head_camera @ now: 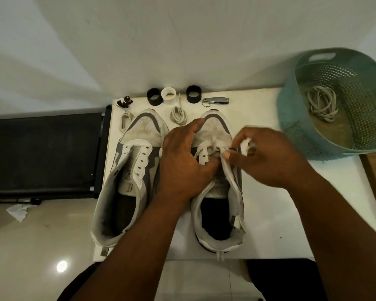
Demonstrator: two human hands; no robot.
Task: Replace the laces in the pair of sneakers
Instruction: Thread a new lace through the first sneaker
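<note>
Two grey and white sneakers stand side by side on a white table (269,213), toes away from me. The left sneaker (130,170) has bare eyelets. My left hand (182,161) grips the right sneaker (217,192) over its inner side, thumb on the tongue. My right hand (267,155) pinches a white lace (246,144) at the sneaker's front eyelets. Two coiled white laces lie by the toes, one (125,120) at the far left and one (178,115) between the shoes.
A teal perforated basket (308,135) at the right holds a bundle of laces (322,103). Along the table's far edge stand two black rings (154,97), a white ring (169,95), a nail clipper (216,101) and a small dark figure (124,102). A black treadmill (41,153) lies left.
</note>
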